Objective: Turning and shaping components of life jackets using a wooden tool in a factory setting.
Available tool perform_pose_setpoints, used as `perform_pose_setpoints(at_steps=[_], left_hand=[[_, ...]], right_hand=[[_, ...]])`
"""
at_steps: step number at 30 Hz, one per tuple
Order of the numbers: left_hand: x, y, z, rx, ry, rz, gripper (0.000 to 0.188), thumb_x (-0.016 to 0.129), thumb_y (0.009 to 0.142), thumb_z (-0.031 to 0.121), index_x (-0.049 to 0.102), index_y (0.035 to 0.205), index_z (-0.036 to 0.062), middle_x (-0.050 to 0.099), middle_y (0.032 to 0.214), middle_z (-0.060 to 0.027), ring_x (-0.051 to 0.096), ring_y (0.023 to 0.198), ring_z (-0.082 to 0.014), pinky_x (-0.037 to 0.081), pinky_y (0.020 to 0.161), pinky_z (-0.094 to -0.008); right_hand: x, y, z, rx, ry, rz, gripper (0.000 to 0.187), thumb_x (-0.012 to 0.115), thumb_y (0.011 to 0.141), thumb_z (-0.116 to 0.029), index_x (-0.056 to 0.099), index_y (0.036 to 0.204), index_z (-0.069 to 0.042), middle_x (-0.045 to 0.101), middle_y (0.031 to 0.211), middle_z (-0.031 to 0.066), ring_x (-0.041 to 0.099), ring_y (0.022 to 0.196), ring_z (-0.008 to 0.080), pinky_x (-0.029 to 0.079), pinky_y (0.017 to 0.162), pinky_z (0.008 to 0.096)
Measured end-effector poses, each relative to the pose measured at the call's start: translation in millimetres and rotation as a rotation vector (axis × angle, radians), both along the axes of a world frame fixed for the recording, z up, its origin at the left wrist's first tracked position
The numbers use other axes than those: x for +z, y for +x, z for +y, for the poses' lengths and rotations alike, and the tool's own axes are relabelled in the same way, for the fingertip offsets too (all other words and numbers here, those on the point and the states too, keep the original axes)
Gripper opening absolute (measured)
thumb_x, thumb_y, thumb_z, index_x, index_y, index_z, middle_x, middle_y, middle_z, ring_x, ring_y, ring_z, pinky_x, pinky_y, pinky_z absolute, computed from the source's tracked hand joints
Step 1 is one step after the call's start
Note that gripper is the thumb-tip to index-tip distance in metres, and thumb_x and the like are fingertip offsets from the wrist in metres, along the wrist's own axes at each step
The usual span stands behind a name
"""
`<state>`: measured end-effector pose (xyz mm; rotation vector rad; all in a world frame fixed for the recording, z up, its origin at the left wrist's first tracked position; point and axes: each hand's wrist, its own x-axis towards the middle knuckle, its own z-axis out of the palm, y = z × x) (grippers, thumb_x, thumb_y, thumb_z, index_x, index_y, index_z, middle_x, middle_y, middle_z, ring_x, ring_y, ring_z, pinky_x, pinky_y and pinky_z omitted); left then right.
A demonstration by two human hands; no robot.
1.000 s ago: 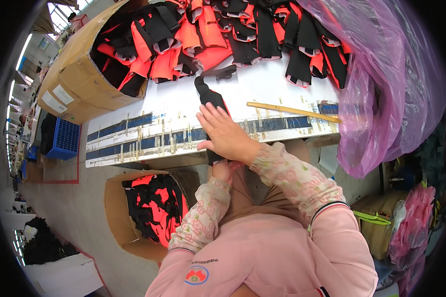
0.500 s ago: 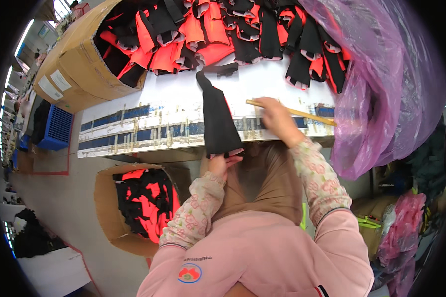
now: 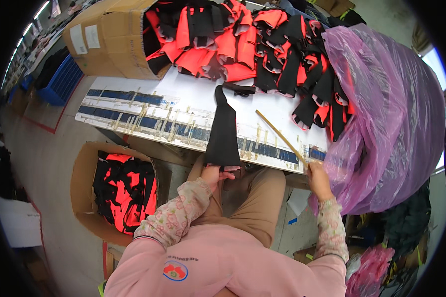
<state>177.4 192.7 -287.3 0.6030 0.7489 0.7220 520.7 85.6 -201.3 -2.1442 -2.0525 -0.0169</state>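
My left fingers (image 3: 229, 174) are closed on the wide lower end of the black piece (image 3: 221, 138), right at the front edge of the surface (image 3: 186, 90); part of that grip is tucked under the cloth, so I can't make out how each finger sits. The piece lies flat, its wide end toward me and its narrow strap pointing away toward the heap (image 3: 238, 47). A dark strip lies just beside the strap's tip, and I can't tell whether the two are joined. My right fingers (image 3: 312, 172) grip the near end of a thin yellowish stick (image 3: 280, 134), covering that end; the rest slants away across the surface to the left.

The heap of black and bright coral pieces covers the back of the surface, overlapping so much that I can't separate one from the next. At its left, a cardboard box (image 3: 114, 42) lies with its mouth toward the heap, and pieces run into it. A big purple plastic bag (image 3: 391, 128) hides the right end of the surface and crowds in just beside my right fingers. Down on the floor at my left, an open carton (image 3: 82, 193) holds more black and coral pieces. Past the bag, the dark rim cuts off the view.
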Motion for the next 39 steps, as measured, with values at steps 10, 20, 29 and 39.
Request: perform_pose_setpoints(at_steps=[10, 20, 29, 39], left_hand=[[-36.4, 12.2, -3.4, 0.190, 0.005, 0.127, 0.036, 0.034, 0.095, 0.031, 0.054, 0.107, 0.0039, 0.064, 0.092, -0.0128, 0.064, 0.079, -0.0208, 0.053, 0.064, -0.0274], [-37.3, 17.9, -8.8, 0.166, 0.160, 0.069, 0.028, 0.042, 0.093, 0.022, 0.055, 0.095, -0.0021, 0.063, 0.074, -0.0138, 0.062, 0.057, -0.0205, 0.050, 0.044, -0.0270], [-5.0, 15.0, -14.3, 0.090, 0.142, 0.350, 0.024, 0.043, 0.092, 0.020, 0.057, 0.086, 0.0012, 0.062, 0.070, -0.0085, 0.059, 0.057, -0.0166, 0.045, 0.042, -0.0274], [-39.0, 27.6, -17.4, 0.096, 0.330, 0.429, 0.005, 0.058, 0.079, 0.009, 0.062, 0.082, 0.0055, 0.063, 0.074, -0.0051, 0.060, 0.065, -0.0124, 0.046, 0.058, -0.0263]], right_hand=[[2.4, -78.5, -142.3, -0.149, -0.459, 0.901, 0.020, 0.049, 0.090, -0.021, 0.060, 0.084, -0.005, 0.046, 0.057, -0.0016, 0.043, 0.052, 0.0067, 0.036, 0.048, 0.0227], [5.3, -143.2, -108.2, -0.274, -0.565, 0.971, 0.029, 0.047, 0.092, -0.024, 0.055, 0.074, -0.004, 0.046, 0.052, -0.0015, 0.043, 0.046, 0.0058, 0.034, 0.043, 0.0232], [-5.7, -188.6, -24.4, -0.247, -0.528, 1.034, 0.035, 0.047, 0.092, -0.029, 0.051, 0.069, -0.002, 0.047, 0.051, 0.0033, 0.049, 0.047, 0.0112, 0.036, 0.044, 0.0284], [-31.3, -217.6, 16.2, -0.327, -0.693, 1.791, 0.032, 0.041, 0.095, -0.030, 0.049, 0.075, -0.007, 0.041, 0.045, -0.0003, 0.030, 0.031, 0.0083, 0.025, 0.031, 0.0215]])
